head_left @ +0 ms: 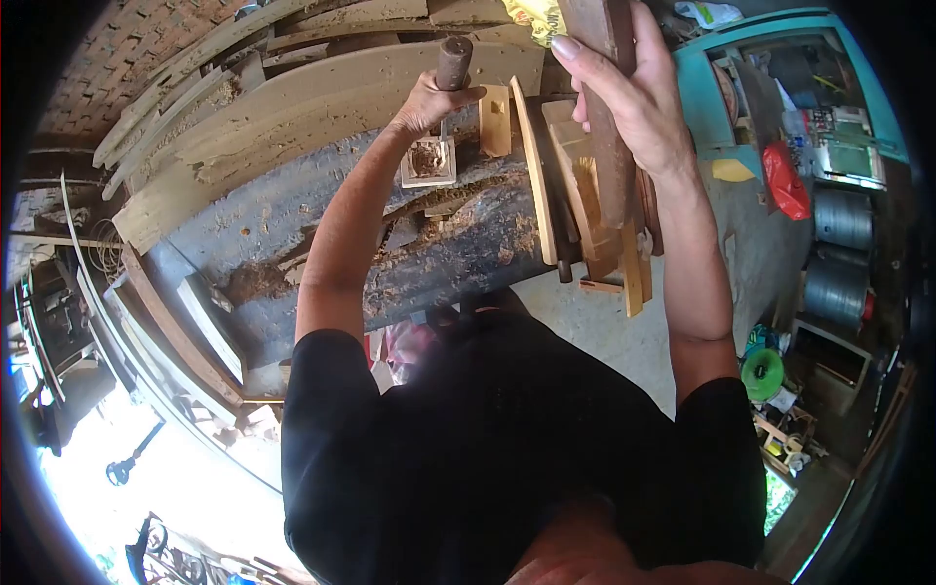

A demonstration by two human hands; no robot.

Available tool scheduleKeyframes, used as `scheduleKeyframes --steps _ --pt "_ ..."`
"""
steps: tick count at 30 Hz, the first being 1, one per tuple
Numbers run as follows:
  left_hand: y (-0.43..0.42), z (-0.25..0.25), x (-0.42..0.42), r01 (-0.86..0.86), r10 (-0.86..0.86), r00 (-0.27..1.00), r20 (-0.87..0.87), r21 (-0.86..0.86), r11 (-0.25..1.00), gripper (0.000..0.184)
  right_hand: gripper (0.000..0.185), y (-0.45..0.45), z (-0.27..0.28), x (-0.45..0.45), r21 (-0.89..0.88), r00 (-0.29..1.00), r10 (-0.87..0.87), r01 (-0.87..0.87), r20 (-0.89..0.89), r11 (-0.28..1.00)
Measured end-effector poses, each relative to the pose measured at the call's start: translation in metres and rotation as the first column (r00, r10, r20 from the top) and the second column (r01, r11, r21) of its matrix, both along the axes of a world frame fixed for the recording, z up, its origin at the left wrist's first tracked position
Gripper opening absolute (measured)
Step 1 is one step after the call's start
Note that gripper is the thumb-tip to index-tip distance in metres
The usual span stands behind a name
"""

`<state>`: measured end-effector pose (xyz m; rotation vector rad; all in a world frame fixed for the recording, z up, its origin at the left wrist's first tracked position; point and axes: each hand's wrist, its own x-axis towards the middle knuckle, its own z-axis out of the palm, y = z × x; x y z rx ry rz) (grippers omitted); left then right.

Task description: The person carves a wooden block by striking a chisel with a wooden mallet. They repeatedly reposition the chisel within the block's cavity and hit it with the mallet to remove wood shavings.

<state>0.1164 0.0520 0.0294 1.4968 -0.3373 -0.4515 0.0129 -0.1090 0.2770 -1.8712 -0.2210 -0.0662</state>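
My left hand (pixel 429 103) is wrapped round a chisel, whose dark round handle (pixel 453 64) rises above the fist. Its blade points down at a small square wooden block (pixel 429 164) with a carved hollow and shavings inside. The block lies on the worn dark workbench (pixel 292 205). Whether the blade touches the wood is unclear. At the upper right, my right hand (pixel 624 97) grips a long dark wooden bar (pixel 606 136), held up above the bench's right end. A short piece of light wood (pixel 495 122) stands just right of the chisel.
Long boards (pixel 351 93) line the bench's far side. Wood strips (pixel 534 175) lie at its right end. A teal cabinet (pixel 702 97) with a red bag (pixel 785 182) stands at the right. A white-edged board (pixel 210 327) lies at the left end.
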Motion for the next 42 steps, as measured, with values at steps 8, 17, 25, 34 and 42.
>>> scheduleKeyframes --steps 8,17,25,34,42 --pt "-0.001 -0.001 0.001 0.021 -0.021 1.000 0.002 -0.002 1.000 0.025 0.044 0.017 0.055 -0.004 0.079 0.955 0.039 -0.065 0.294 0.995" --pt "0.005 -0.007 0.013 -0.049 0.046 0.999 -0.028 -0.132 0.990 0.024 0.076 0.007 -0.036 -0.012 -0.363 0.918 -0.091 -0.060 -0.385 0.930" --pt "0.004 -0.010 0.008 0.064 -0.063 0.998 0.011 -0.071 0.995 0.021 0.064 0.013 -0.051 -0.006 -0.474 0.908 -0.126 0.322 0.400 0.820" --pt "0.021 -0.008 0.014 -0.167 0.146 0.984 -0.102 -0.240 0.956 0.025 0.068 0.000 -0.114 -0.047 -0.295 0.955 -0.273 0.228 -0.119 0.928" --pt "0.034 0.016 -0.017 -0.279 0.282 0.959 -0.012 -0.182 0.943 0.024 0.058 -0.044 -0.197 -0.141 -0.356 0.860 -0.287 0.134 -0.421 0.925"
